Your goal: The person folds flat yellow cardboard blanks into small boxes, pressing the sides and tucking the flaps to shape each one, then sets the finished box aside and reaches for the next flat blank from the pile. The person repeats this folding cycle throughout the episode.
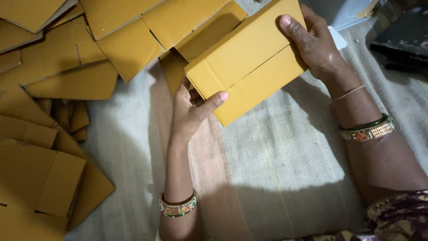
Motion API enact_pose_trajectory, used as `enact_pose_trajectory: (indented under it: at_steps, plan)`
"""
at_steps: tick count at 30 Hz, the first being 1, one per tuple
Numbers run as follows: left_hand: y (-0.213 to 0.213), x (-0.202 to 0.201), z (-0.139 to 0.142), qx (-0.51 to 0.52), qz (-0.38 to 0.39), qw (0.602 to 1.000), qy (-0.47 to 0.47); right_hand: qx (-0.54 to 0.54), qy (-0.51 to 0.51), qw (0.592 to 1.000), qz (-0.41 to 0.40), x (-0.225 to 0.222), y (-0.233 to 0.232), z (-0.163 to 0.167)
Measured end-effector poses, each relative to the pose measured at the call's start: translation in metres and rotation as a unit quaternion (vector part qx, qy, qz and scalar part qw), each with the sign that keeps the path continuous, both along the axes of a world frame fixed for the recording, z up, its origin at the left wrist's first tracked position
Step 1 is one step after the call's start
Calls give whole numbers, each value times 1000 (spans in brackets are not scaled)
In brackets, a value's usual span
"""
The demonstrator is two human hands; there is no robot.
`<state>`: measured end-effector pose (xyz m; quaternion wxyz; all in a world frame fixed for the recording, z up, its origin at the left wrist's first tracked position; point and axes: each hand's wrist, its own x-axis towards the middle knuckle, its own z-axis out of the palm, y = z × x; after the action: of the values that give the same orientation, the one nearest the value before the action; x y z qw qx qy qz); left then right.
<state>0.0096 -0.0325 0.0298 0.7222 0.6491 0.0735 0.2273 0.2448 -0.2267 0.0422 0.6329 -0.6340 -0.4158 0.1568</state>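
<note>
Head view: a yellow-brown cardboard box [249, 62] is held just above the middle of the frame, over a pale woven cloth [276, 169] spread across the lower half. The left hand [191, 109] is closed on the box's lower left corner, the thumb laid on the top face and the fingers tucked beneath. The right hand [312, 42] is clamped on the upper right edge, the thumb pressed flat on the top panel. A seam is seen running across the top face where two flaps meet; whether it is fastened cannot be told.

Flat cardboard blanks [67, 80] are heaped along the upper left and down the left edge, some overlapping. A dark flat object [403, 38] lies at the upper right corner.

Judged from the grip, the box is carried only at two opposite corners, so a twist between the hands could spring the seam open or crease a panel. The nearest blanks lie just behind the box and could be caught by it and dragged out of their pile
</note>
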Motion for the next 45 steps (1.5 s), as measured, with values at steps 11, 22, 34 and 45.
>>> enact_pose_trajectory:
  at_steps: [11,22,34,45]
  plan:
    - [7,-3,-12,3,78,995,-57,-3,-73,997,33,-10,3,2]
    - [2,-1,0,406,336,847,77,19,-10,1000,4,-14,27,-14]
    - [-77,130,26,709,131,662,205,11,-82,997,-11,-11,35,-19]
    - [-70,139,8,695,157,686,147,1,-153,988,-16,-12,35,-14]
